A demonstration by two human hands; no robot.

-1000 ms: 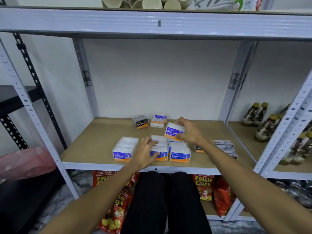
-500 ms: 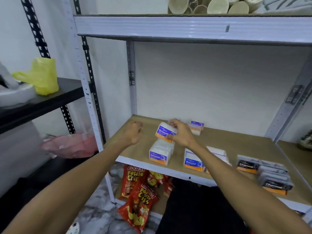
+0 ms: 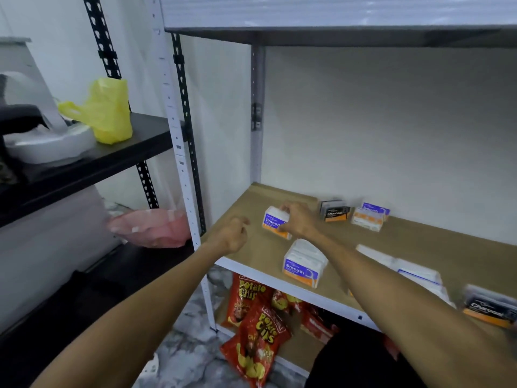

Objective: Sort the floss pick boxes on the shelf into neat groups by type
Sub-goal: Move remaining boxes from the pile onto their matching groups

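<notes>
My right hand (image 3: 298, 219) grips a white "Smooth" floss pick box (image 3: 273, 221) with a blue and orange label, low over the wooden shelf (image 3: 251, 245) near its left end. My left hand (image 3: 230, 233) hovers beside it, fingers loosely curled, holding nothing. A stack of "Smooth" boxes (image 3: 303, 264) stands at the front edge. At the back sit a black "Charcoal" box (image 3: 334, 211) and more "Smooth" boxes (image 3: 369, 215). White boxes (image 3: 414, 273) and another "Charcoal" box (image 3: 489, 308) lie to the right, partly behind my right arm.
A white upright post (image 3: 179, 152) borders the shelf on the left. A black shelf beyond it carries a yellow bag (image 3: 107, 110) and a white appliance (image 3: 47, 141); a pink bowl (image 3: 151, 228) sits lower. Red potato chip bags (image 3: 254, 329) lie below.
The view swung left. My right hand carried the Smooth box leftward and down toward the shelf's left end. My left hand left the front boxes and moved left alongside it.
</notes>
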